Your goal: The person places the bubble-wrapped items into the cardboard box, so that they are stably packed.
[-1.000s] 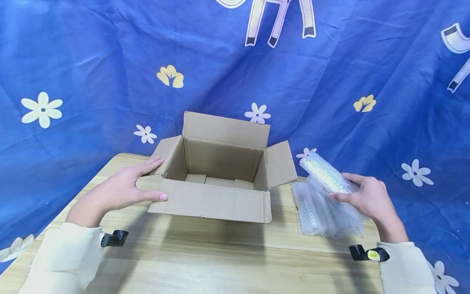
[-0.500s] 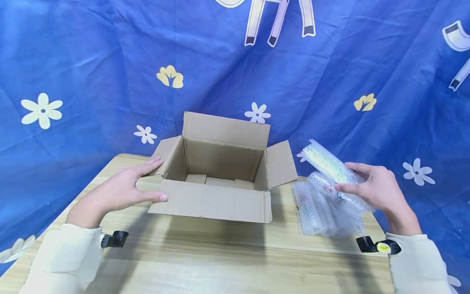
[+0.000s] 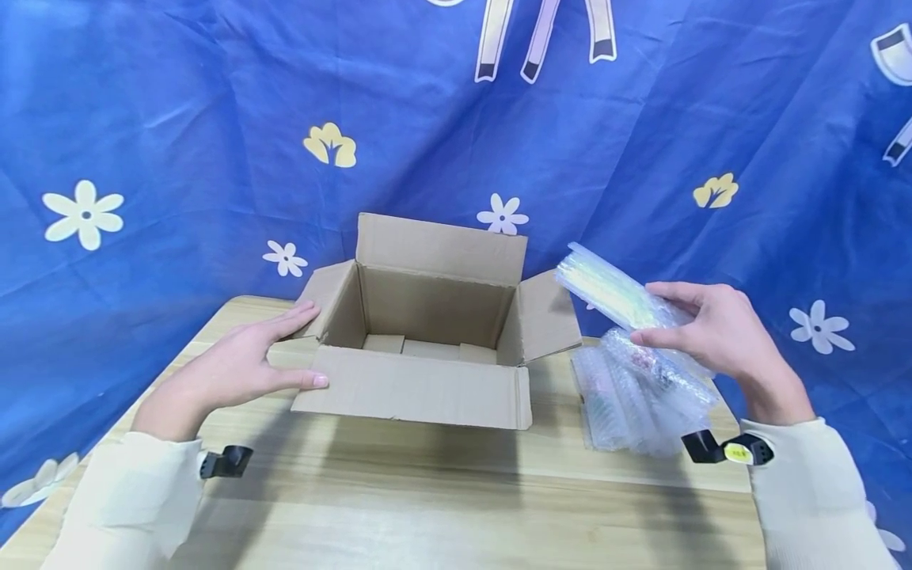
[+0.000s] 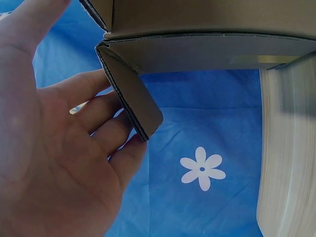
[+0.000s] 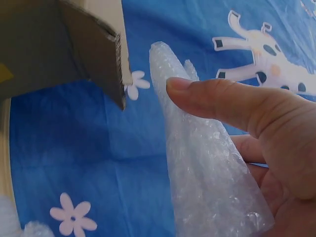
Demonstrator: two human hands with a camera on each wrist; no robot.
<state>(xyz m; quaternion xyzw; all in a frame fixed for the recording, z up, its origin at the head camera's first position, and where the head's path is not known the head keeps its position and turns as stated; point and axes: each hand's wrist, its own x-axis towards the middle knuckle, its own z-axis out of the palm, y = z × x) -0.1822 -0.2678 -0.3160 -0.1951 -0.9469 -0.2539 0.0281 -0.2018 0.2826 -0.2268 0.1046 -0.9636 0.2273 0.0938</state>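
Observation:
A brown cardboard box stands on the table with its flaps spread outward, its inside bare to the bottom panels. My left hand rests on its left side, fingers fairly straight against the left flap and thumb on the front flap. In the left wrist view the fingertips are partly hidden behind a flap. Right of the box, my right hand pinches a long bubble-wrapped package between thumb and fingers, tilted and raised. Whatever the wrap covers is unclear. Below it lie more bubble-wrapped packages.
The wooden table runs beneath the box and packages. A blue cloth with flowers and animal prints hangs close behind. The box's right flap sticks out toward the held package.
My right hand has lifted the bubble-wrapped package up off the pile, and it now lies nearer the box's right flap. The left hand and the box stay in place.

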